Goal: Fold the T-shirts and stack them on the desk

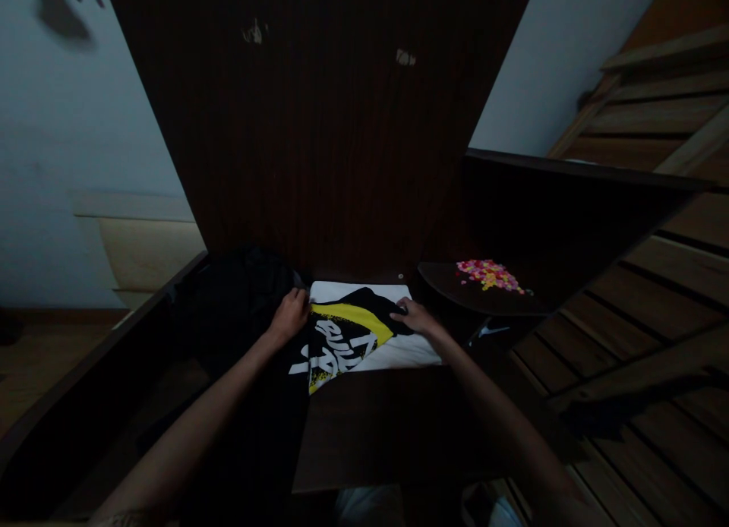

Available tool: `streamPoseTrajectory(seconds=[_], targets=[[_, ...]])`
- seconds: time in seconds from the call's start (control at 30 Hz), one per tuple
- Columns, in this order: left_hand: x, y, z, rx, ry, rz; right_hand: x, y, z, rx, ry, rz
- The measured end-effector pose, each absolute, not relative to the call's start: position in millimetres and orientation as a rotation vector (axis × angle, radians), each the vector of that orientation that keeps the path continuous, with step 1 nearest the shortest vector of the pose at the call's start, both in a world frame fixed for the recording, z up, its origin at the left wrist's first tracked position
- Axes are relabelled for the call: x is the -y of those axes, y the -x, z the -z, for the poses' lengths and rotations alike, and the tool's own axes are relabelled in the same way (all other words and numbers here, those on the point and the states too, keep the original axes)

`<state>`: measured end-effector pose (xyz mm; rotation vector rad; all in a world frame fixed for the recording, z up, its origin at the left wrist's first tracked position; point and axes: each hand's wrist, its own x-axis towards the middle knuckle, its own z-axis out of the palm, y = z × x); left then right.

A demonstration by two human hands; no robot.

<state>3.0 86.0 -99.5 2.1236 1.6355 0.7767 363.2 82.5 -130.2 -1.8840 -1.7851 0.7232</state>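
Note:
A black shirt point(347, 333) with a yellow band and white lettering lies partly folded over a white cloth point(424, 350) on a dark wooden surface. My left hand point(291, 312) is closed at the shirt's left edge, fingers bent around the fabric. At the other side, my right hand point(414, 317) pinches the black fabric near the right end of the yellow band. More of the black fabric hangs toward the lower left, where dimness hides its outline.
A dark heap of clothing point(242, 291) sits to the left. Small pink, red and yellow pieces point(490, 275) cover part of a rounded shelf point(441, 282) at right. A tall dark panel point(330, 147) stands behind, and wooden slats point(677, 284) rise at far right.

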Motion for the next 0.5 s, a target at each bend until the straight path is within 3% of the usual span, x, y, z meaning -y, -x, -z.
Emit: streamPoseTrajectory(seconds=[0.13, 0.33, 0.5], targets=[[-30.6, -1.0, 84.3, -1.826, -2.350, -0.644, -80.9, -362.1, 131.3, 1.865, 1.953, -0.479], [49.2, 22.5, 95.2, -1.913, -2.133, -0.244, -90.3, -338.5, 131.9, 1.890, 1.908, -0.438], [72.2, 34.2, 104.7, -1.900, -2.048, -0.306, -115.1, -310.6, 124.0, 1.910, 1.971, -0.399]])
